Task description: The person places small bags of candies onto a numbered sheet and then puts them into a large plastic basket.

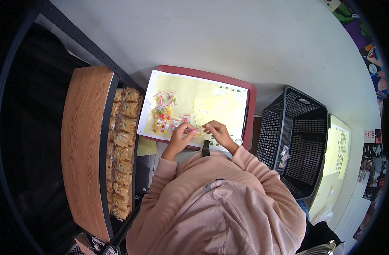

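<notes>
My left hand pinches a small clear zip bag with a pink-red closure strip and yellow contents, over the near edge of a red-rimmed table. Just right of the bag is my right hand, its fingers curled toward the thumb; whether they touch or hold anything is too small to tell. Beyond my left hand, several zip bags of colourful sweets lie in a loose group. One more zip bag rests close to my left fingers. Pale yellow sheets with print cover the tabletop.
On the left stands a wood-topped rack with rows of bagged yellow snacks. To the right is a tall black plastic basket, with a clear packet inside. A white wall rises behind the table.
</notes>
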Tool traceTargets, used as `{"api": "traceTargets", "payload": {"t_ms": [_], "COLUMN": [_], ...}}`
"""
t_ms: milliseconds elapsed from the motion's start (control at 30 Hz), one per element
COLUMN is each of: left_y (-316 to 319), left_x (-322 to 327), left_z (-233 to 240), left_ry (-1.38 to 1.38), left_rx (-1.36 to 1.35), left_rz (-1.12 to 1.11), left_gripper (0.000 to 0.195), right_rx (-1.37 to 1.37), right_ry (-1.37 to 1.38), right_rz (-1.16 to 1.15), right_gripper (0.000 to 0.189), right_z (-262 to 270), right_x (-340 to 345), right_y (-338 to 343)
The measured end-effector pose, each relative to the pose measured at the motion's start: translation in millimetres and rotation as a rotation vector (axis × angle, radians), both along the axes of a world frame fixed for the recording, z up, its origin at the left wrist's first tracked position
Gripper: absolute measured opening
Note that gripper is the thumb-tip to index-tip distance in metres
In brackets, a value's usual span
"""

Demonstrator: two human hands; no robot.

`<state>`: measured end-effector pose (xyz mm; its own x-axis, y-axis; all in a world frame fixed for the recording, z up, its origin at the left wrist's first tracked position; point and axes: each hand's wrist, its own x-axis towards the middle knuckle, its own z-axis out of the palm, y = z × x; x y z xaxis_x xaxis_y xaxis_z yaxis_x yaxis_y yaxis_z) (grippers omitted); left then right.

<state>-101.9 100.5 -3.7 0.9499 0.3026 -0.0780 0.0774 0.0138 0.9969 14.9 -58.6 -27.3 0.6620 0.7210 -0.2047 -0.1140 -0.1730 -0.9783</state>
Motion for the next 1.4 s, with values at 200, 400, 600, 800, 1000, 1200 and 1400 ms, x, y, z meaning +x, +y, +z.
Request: {"api": "traceTargets", "payload": {"t_ms": [200,400,600,800,1000,1200,1400], "left_y": [2.6,-18.5,-24.0,-23.1,-22.9,-23.9,-24.4], "left_x": [9.0,36.3,41.0,45.0,44.4,45.6,46.8], "left_z": [-36.1,-74.3,-80.0,-85.3,-86.8,-78.3,-78.1], "left_ry": [0.171,0.044,0.174,0.225,0.226,0.268,0.278], "left_rx": [0.024,0.682,0.843,0.845,0.839,0.842,0.841], "left_rz": [-0.045,-0.398,-0.603,-0.657,-0.651,-0.667,-0.679], "left_gripper": [0.010,0.018,0.019,0.023,0.024,0.025,0.026], "right_rx": [-0.243,-0.402,-0.398,-0.421,-0.435,-0.441,-0.395], "right_ry": [-0.672,-0.858,-0.954,-0.991,-1.014,-0.995,-1.073], "right_rz": [0.022,0.222,0.300,0.325,0.324,0.350,0.321], "right_gripper": [0.015,0.020,0.014,0.013,0.013,0.012,0.010], "right_z": [-47.9,-53.5,-59.8,-60.4,-57.9,-53.7,-64.8], "right_x": [53.8,72.1,81.7,82.3,81.4,81.7,84.2], "right_y": [4.6,20.8,28.3,33.1,34.7,34.1,35.3]}}
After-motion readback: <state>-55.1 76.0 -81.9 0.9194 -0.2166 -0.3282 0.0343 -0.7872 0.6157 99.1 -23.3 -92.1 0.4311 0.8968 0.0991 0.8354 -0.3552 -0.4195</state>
